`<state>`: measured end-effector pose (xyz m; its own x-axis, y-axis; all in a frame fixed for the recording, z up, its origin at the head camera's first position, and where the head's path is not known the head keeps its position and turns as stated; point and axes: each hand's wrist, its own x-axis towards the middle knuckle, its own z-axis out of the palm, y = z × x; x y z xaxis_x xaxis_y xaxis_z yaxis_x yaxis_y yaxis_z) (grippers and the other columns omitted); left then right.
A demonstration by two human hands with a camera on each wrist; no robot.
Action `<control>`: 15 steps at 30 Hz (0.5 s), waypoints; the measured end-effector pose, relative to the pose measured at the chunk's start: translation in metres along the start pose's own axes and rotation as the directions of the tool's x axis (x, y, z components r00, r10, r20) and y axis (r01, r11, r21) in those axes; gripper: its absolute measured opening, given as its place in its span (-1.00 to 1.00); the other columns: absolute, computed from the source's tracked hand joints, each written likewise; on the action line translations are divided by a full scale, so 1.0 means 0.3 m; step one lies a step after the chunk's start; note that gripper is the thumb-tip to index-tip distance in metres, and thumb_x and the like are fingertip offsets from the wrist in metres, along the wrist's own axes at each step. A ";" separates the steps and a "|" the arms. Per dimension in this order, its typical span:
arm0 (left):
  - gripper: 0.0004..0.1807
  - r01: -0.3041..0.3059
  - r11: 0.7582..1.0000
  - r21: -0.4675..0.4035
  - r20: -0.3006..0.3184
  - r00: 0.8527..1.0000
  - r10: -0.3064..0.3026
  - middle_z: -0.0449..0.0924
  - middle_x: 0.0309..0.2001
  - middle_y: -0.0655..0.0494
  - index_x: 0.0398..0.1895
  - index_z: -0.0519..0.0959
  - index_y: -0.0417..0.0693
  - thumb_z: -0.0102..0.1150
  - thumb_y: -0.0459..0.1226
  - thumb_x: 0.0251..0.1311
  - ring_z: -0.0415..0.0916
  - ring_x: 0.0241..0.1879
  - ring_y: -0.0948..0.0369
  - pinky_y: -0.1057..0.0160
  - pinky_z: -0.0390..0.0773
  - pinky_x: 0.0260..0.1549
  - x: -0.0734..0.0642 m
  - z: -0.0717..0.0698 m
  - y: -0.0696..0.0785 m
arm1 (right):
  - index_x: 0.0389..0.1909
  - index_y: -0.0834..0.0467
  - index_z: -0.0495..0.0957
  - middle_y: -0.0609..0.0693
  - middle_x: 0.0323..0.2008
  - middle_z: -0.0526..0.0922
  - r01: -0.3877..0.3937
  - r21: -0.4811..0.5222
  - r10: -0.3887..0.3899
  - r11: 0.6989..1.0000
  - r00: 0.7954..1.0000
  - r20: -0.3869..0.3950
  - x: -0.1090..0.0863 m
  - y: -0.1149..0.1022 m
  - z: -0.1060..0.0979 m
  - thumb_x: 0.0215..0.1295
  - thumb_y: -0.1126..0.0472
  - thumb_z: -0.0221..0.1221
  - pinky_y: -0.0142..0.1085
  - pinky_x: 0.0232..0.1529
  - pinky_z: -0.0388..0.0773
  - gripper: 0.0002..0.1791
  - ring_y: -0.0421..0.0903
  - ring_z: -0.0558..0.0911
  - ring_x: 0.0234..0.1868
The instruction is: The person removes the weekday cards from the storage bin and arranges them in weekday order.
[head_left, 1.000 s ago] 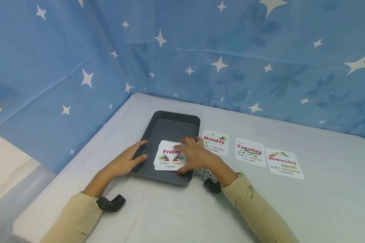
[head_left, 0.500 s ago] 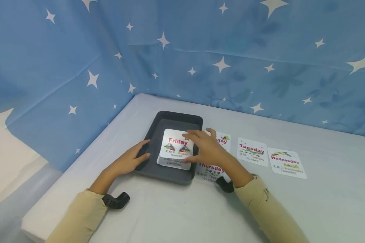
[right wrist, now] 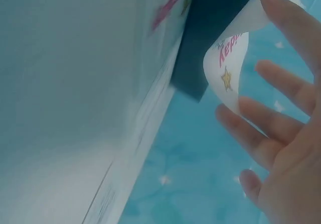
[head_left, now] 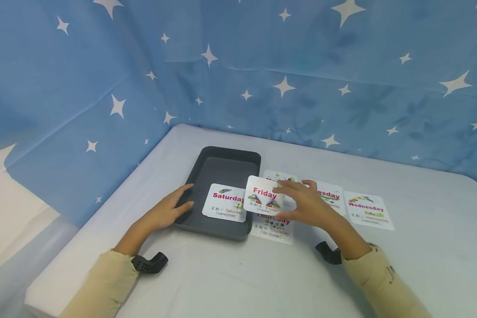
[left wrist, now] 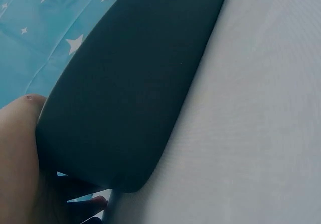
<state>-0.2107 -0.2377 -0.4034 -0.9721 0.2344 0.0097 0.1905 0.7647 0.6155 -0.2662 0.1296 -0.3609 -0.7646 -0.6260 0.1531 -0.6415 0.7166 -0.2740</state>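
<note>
Covering the table (head_left: 191, 291): a white cloth (head_left: 441, 247) is spreading over the top, showing only faint creases.
Surroundings: a blue curtain (head_left: 246, 33) with white four-pointed stars is hanging behind the table and along its left side.
Tray: a dark grey rectangular tray (head_left: 228, 170) with rounded corners is resting left of the table's middle, its long sides running away from the person.
Inside it: the Saturday card (head_left: 224, 205) is lying face up in the near half.
On the cloth: the Thursday card (head_left: 272, 232) is lying just right of the tray, the Monday card (head_left: 280, 175) is peeking out beyond it, the Tuesday card (head_left: 333, 194) is partly showing, and the Wednesday card (head_left: 367, 210) is lying farthest right.
Left hand (head_left: 164, 210): thumb and forefinger are parting and reaching over the tray's left rim; the hand is gripping the tray by that side.
Right hand (head_left: 308, 203): the thumb and other fingers are pinching the Friday card (head_left: 262, 196) by opposite edges, bowing it, while one finger is standing clear.
Friday card: it is hovering around the tray's right rim, between the Saturday card and the Right hand, and partly hiding the Monday card.
</note>
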 end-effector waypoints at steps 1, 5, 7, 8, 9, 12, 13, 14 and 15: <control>-0.33 -0.002 1.000 0.001 -0.001 1.000 0.002 0.03 0.38 -0.23 0.38 0.00 -0.20 -0.15 -0.04 0.34 -0.04 0.36 -0.17 -0.17 0.03 0.28 0.001 0.000 0.000 | 0.09 0.08 0.49 0.12 0.23 0.39 0.000 0.009 0.000 1.000 1.000 -0.006 -0.015 0.014 -0.001 -0.17 -0.07 0.41 0.14 0.18 0.02 -0.28 0.08 0.37 0.24; -0.33 0.006 1.000 0.002 0.008 1.000 -0.006 0.01 0.38 -0.25 0.38 -0.01 -0.22 -0.15 -0.06 0.34 -0.05 0.36 -0.18 -0.19 0.03 0.27 -0.004 0.000 -0.002 | 0.04 0.08 0.53 0.12 0.20 0.42 0.010 0.028 -0.009 1.000 0.999 -0.042 -0.083 0.067 -0.019 -0.19 0.00 0.42 0.13 0.16 0.02 -0.33 0.09 0.41 0.20; -0.33 0.016 1.000 -0.002 0.012 1.000 -0.016 0.00 0.38 -0.26 0.39 -0.01 -0.21 -0.15 -0.06 0.34 -0.06 0.36 -0.19 -0.20 0.03 0.27 -0.008 0.000 -0.001 | 0.00 0.08 0.55 0.12 0.18 0.45 0.020 0.020 -0.019 1.000 0.998 -0.061 -0.117 0.091 -0.032 -0.21 0.01 0.43 0.12 0.14 0.03 -0.36 0.09 0.44 0.17; -0.33 0.020 1.000 -0.005 0.013 1.000 -0.020 0.00 0.38 -0.26 0.39 -0.01 -0.21 -0.15 -0.06 0.34 -0.06 0.36 -0.19 -0.20 0.03 0.27 -0.009 -0.002 0.000 | -0.01 0.08 0.56 0.12 0.17 0.46 0.018 0.015 -0.017 1.000 0.998 -0.067 -0.133 0.102 -0.038 -0.22 0.02 0.44 0.12 0.14 0.03 -0.38 0.09 0.45 0.16; -0.34 0.022 1.000 -0.006 0.012 1.000 -0.022 -0.01 0.38 -0.26 0.39 -0.01 -0.21 -0.16 -0.07 0.35 -0.06 0.36 -0.20 -0.20 0.03 0.26 -0.009 -0.003 0.001 | -0.02 0.08 0.57 0.12 0.16 0.47 0.015 0.006 -0.014 1.000 0.997 -0.072 -0.149 0.113 -0.044 -0.23 0.04 0.44 0.12 0.13 0.04 -0.38 0.10 0.45 0.15; -0.34 0.023 1.000 -0.018 0.011 1.000 -0.022 -0.01 0.38 -0.26 0.39 -0.01 -0.20 -0.16 -0.07 0.35 -0.06 0.36 -0.20 -0.21 0.02 0.26 -0.007 -0.008 0.009 | -0.04 0.08 0.58 0.14 0.13 0.49 -0.019 -0.010 0.019 1.000 0.998 -0.064 -0.196 0.142 -0.057 -0.24 0.05 0.44 0.13 0.11 0.05 -0.40 0.12 0.46 0.14; -0.34 0.017 1.000 -0.020 0.011 1.000 -0.017 -0.01 0.38 -0.27 0.39 -0.01 -0.21 -0.16 -0.07 0.35 -0.06 0.35 -0.21 -0.21 0.02 0.26 -0.006 -0.008 0.011 | -0.05 0.08 0.58 0.14 0.13 0.50 -0.034 -0.011 0.034 0.999 0.998 -0.053 -0.213 0.150 -0.060 -0.24 0.05 0.44 0.13 0.10 0.05 -0.40 0.13 0.46 0.14; -0.34 0.013 1.000 -0.015 0.013 1.000 -0.013 0.00 0.37 -0.28 0.38 -0.01 -0.22 -0.16 -0.08 0.35 -0.06 0.35 -0.21 -0.22 0.03 0.25 -0.004 -0.008 0.012 | -0.05 0.07 0.58 0.14 0.12 0.50 -0.047 -0.014 0.047 0.999 0.998 -0.043 -0.229 0.157 -0.063 -0.24 0.06 0.44 0.13 0.10 0.06 -0.40 0.14 0.47 0.13; -0.34 0.011 1.000 -0.012 0.016 1.000 -0.011 0.00 0.37 -0.28 0.38 -0.01 -0.22 -0.16 -0.08 0.35 -0.06 0.35 -0.22 -0.22 0.03 0.25 -0.003 -0.007 0.014 | -0.05 0.07 0.59 0.14 0.11 0.51 -0.058 -0.015 0.057 0.998 0.998 -0.031 -0.246 0.163 -0.066 -0.24 0.05 0.44 0.12 0.09 0.06 -0.41 0.14 0.47 0.13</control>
<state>-0.2093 -0.2361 -0.3992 -0.9718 0.2357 -0.0092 0.1784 0.7598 0.6253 -0.2423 0.2170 -0.3668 -0.8017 -0.5741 0.1664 -0.5971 0.7560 -0.2681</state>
